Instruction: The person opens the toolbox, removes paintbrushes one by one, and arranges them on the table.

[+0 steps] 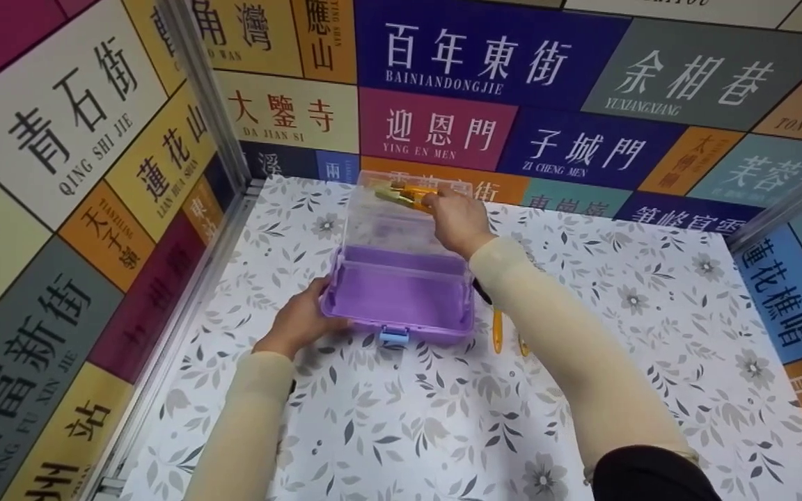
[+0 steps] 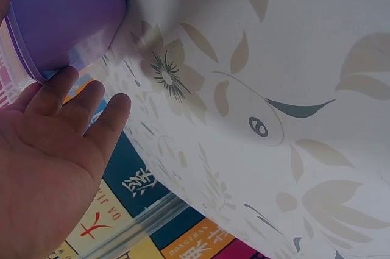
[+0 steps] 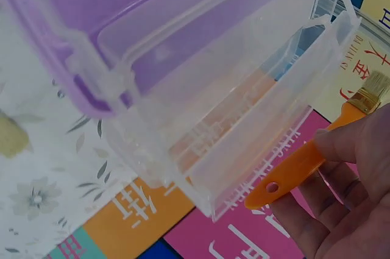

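An open purple plastic box (image 1: pixel 401 296) with a blue front latch (image 1: pixel 394 337) sits on the table, its clear lid (image 1: pixel 390 226) raised at the back. My left hand (image 1: pixel 303 316) holds the box's left end, thumb toward the front and fingertips at the rim. Seen from the left wrist, that hand (image 2: pixel 61 143) has its ring and little fingers held off the purple wall. Above the raised lid, my right hand (image 1: pixel 460 219) grips a flat paintbrush (image 3: pixel 292 173) by its orange handle. Its pale bristles (image 3: pixel 375 86) point away from the hand.
Orange handles (image 1: pixel 498 330) lie on the table right of the box, partly hidden by my right forearm. A floral cloth (image 1: pixel 387 424) covers the table. Walls with printed street-name signs (image 1: pixel 436 129) stand at the back and both sides, with a metal post (image 1: pixel 213 97) at the left corner.
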`<control>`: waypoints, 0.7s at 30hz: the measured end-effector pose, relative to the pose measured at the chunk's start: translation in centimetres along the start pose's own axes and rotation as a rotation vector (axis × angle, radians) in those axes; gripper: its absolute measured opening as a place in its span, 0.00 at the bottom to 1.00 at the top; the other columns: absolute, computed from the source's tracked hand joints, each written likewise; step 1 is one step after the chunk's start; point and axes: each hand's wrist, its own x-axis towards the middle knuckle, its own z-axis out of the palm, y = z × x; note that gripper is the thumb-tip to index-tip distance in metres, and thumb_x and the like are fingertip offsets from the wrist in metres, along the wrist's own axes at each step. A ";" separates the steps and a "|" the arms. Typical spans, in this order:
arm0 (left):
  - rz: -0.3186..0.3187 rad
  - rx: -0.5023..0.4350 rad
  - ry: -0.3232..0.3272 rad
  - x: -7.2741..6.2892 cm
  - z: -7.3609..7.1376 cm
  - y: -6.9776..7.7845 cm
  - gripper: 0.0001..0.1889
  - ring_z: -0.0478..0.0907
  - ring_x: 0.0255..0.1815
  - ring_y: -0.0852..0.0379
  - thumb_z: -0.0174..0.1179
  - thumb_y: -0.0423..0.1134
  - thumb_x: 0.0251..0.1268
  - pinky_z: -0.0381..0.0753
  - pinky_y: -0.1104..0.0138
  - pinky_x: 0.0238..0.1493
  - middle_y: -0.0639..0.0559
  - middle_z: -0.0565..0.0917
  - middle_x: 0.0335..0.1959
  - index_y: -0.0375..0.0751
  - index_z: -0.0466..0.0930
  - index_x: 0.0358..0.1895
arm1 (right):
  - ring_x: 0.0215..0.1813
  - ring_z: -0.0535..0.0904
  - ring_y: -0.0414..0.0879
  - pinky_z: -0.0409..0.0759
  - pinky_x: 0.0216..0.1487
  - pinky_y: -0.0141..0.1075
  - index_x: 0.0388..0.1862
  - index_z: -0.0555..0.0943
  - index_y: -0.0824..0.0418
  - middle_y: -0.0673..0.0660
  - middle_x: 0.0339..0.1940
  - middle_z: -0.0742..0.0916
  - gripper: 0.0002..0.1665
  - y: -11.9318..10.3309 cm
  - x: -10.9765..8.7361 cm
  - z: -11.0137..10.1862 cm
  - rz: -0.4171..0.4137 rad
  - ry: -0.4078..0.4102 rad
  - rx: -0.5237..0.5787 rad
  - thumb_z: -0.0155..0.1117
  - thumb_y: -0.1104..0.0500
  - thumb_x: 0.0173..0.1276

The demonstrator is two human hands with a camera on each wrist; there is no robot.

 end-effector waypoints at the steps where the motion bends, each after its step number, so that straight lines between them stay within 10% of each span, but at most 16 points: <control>1: -0.001 0.001 0.001 0.0 0.0 0.0 0.52 0.69 0.68 0.42 0.79 0.53 0.46 0.65 0.48 0.68 0.45 0.72 0.70 0.49 0.61 0.76 | 0.45 0.83 0.55 0.83 0.41 0.52 0.58 0.83 0.53 0.58 0.56 0.82 0.22 0.2 -0.3 -0.3 -0.004 0.001 -0.001 0.63 0.66 0.66; 21: 0.000 0.017 -0.013 -0.1 -0.2 0.3 0.53 0.71 0.66 0.42 0.77 0.60 0.44 0.67 0.47 0.67 0.44 0.74 0.68 0.48 0.62 0.75 | 0.39 0.82 0.56 0.82 0.37 0.53 0.58 0.83 0.57 0.57 0.46 0.84 0.18 5.6 -11.9 -3.6 0.025 0.045 0.166 0.61 0.65 0.70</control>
